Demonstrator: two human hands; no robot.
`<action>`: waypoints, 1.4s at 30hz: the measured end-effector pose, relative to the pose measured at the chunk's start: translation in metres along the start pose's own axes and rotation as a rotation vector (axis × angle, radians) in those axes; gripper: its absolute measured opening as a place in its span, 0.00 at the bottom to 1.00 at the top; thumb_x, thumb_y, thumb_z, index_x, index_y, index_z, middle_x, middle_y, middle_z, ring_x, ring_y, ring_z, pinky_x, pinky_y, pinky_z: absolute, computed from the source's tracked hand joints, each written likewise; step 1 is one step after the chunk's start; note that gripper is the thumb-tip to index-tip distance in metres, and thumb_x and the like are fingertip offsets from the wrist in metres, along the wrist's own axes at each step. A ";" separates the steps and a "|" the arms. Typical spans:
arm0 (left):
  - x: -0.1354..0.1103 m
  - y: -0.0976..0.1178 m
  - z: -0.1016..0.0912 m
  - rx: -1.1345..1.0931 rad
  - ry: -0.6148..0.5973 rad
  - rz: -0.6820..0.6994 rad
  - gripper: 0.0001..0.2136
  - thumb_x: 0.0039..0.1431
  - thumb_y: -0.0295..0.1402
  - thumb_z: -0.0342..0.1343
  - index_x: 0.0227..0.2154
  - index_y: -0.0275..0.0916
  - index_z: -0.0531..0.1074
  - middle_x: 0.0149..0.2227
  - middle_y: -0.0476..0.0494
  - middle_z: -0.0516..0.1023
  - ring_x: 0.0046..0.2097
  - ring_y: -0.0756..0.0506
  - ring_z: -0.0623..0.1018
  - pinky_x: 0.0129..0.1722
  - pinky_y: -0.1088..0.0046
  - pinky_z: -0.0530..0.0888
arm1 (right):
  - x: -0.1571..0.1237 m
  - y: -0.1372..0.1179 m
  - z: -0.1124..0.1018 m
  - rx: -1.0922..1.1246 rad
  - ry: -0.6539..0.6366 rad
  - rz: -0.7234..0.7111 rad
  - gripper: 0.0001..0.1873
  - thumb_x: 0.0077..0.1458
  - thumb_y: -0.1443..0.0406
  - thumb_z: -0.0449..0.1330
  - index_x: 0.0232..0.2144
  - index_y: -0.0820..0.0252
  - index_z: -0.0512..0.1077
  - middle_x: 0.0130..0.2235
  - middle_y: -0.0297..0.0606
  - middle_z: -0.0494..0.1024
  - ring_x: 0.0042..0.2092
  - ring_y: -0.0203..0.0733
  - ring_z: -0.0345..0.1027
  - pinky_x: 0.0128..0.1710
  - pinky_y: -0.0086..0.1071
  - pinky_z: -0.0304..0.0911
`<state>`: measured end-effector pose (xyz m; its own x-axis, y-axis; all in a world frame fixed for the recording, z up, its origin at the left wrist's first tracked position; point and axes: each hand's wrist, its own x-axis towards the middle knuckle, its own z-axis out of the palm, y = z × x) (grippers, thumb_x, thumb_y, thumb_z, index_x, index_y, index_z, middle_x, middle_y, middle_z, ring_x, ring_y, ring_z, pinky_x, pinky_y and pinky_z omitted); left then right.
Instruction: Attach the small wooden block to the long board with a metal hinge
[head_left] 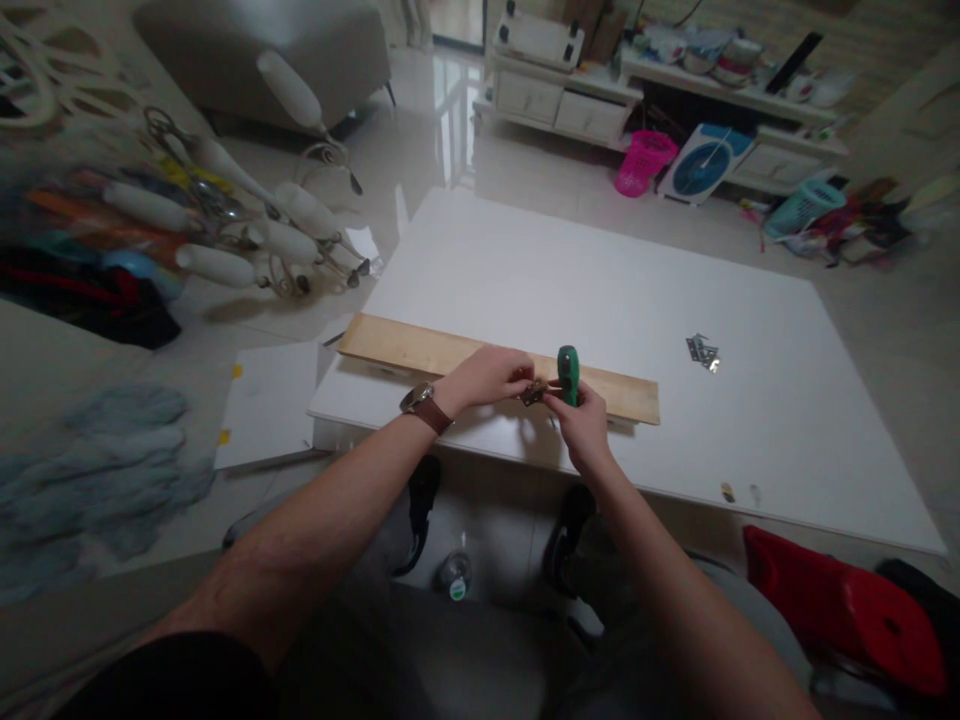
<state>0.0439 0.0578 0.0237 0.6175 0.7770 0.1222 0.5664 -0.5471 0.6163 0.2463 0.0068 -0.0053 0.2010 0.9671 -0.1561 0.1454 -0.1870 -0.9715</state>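
Observation:
A long, pale wooden board [420, 345] lies across the near part of a white tabletop [600, 255]. Over its front edge, my left hand [487, 375] pinches a small dark metal hinge [533, 392] between thumb and fingers. My right hand [586, 422] is closed around a green-handled screwdriver [568, 375], its handle sticking up above the fist. The right fingertips also meet the hinge, so both hands touch there. The screwdriver's shaft is mostly hidden by the fingers.
Several metal hinges [703, 350] are piled on the right of the table. Two small pieces, one a brassy bit [727, 491], lie by its front edge. A red case [840, 610] is at lower right; a clear bottle [455, 575] stands on the floor between my feet.

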 end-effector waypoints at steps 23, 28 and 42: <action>-0.001 -0.004 0.000 0.025 -0.022 0.073 0.05 0.65 0.34 0.64 0.37 0.40 0.84 0.43 0.44 0.85 0.41 0.46 0.81 0.41 0.70 0.69 | -0.001 0.005 0.000 0.035 -0.011 -0.007 0.22 0.41 0.55 0.76 0.38 0.60 0.82 0.36 0.39 0.85 0.39 0.47 0.77 0.45 0.40 0.68; -0.001 -0.002 -0.001 0.041 -0.029 0.055 0.06 0.65 0.32 0.62 0.37 0.41 0.84 0.42 0.44 0.84 0.41 0.46 0.80 0.41 0.70 0.69 | 0.000 0.008 -0.001 -0.015 -0.027 -0.004 0.20 0.43 0.54 0.75 0.35 0.62 0.83 0.32 0.38 0.84 0.36 0.45 0.74 0.44 0.39 0.66; 0.000 -0.004 -0.003 0.076 -0.069 0.039 0.09 0.53 0.28 0.67 0.38 0.41 0.83 0.42 0.45 0.83 0.40 0.46 0.78 0.39 0.70 0.67 | -0.009 -0.008 -0.009 -0.095 0.026 -0.039 0.18 0.41 0.52 0.72 0.30 0.61 0.82 0.29 0.36 0.81 0.34 0.44 0.69 0.40 0.38 0.62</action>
<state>0.0399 0.0614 0.0235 0.6746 0.7328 0.0897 0.5792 -0.6007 0.5511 0.2517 -0.0014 0.0055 0.2180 0.9694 -0.1131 0.2447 -0.1664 -0.9552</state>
